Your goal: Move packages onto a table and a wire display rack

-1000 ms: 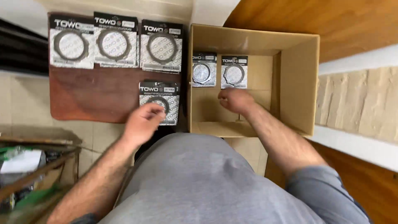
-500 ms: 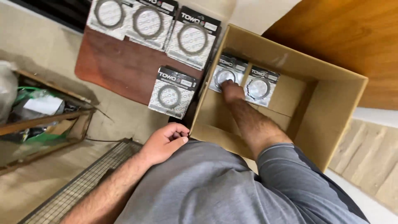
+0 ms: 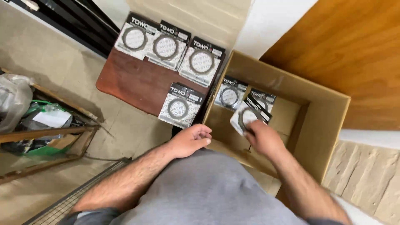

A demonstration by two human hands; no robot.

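right hand (image 3: pixel 263 139) | grips ring packet (image 3: pixel 249 116) | inside cardboard box (image 3: pixel 323 125)

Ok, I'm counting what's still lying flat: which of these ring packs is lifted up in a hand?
The ring pack inside the cardboard box, gripped and tilted by the right hand. The four packs on the brown board and two on the box floor lie untouched.

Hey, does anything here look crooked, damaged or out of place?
Only mildly: the flat ring packet in the right hand is tilted inside the brown cardboard box, unlike the two packets standing behind it. One packet overhangs the reddish-brown wooden board's edge. No damage visible.
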